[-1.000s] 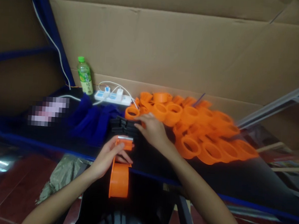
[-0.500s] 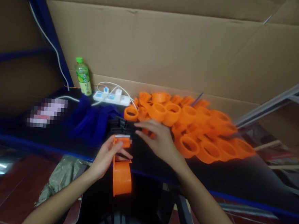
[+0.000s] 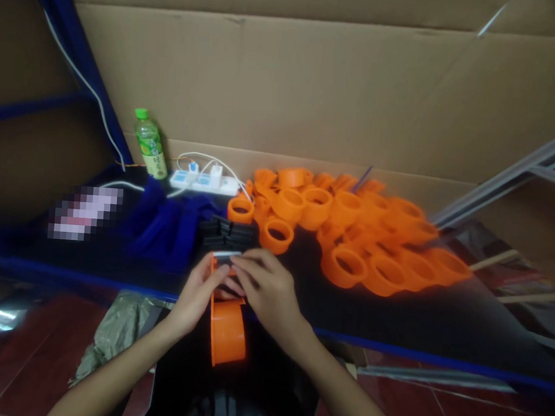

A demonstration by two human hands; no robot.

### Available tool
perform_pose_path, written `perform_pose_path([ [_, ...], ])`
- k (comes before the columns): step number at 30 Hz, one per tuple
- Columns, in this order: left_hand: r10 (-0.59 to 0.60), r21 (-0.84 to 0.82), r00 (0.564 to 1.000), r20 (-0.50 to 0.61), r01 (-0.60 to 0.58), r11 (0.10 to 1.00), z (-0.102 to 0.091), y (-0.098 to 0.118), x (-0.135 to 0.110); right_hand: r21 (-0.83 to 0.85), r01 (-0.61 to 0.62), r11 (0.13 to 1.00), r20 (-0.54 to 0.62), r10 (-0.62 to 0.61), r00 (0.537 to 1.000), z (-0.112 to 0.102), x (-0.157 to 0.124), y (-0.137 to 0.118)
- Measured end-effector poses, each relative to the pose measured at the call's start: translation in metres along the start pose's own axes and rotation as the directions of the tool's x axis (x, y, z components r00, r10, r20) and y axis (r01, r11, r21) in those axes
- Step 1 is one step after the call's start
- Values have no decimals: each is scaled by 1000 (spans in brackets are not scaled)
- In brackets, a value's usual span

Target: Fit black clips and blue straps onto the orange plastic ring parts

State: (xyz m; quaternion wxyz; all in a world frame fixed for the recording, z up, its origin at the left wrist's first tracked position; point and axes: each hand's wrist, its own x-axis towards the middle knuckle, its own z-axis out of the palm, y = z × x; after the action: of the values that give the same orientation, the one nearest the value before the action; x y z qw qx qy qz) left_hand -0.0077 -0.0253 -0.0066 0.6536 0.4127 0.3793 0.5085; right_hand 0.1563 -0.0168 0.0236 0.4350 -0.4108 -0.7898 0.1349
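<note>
My left hand [image 3: 198,294] is closed on the upper end of an orange tape dispenser [image 3: 229,332], whose round ring hangs below the fingers. A pale strip runs along the dispenser's top edge. My right hand [image 3: 269,290] has its thumb and fingertips pinched at that same end, on a small dark piece [image 3: 225,261] lying against the orange plastic. The fingers partly cover this piece. Just beyond both hands lies a pile of short black strips [image 3: 226,231]. Behind the right hand stands a loose orange dispenser [image 3: 276,234].
Many more orange dispensers [image 3: 344,266] are heaped on the right of the black table [image 3: 393,324]. To the left lie dark blue strips [image 3: 166,225] and a blurred-out item [image 3: 87,212]. A white power strip [image 3: 206,182] and a green-capped bottle [image 3: 149,145] stand by the cardboard wall [image 3: 277,81].
My right hand has come back from the black strips to the dispenser's upper end, with a dark piece now showing there. The left hand keeps its hold in nearly the same place.
</note>
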Motion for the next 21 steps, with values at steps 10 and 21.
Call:
perform_pose_path([
  [10,-12,23,1000,-8,12,1000,-6,-9,1,-68,124,990,-134,-132,982,7,-6,-9],
  [21,-59,-257,997,-39,48,965,-3,5,1,41,228,973,-32,-227,973,0,-2,-11],
])
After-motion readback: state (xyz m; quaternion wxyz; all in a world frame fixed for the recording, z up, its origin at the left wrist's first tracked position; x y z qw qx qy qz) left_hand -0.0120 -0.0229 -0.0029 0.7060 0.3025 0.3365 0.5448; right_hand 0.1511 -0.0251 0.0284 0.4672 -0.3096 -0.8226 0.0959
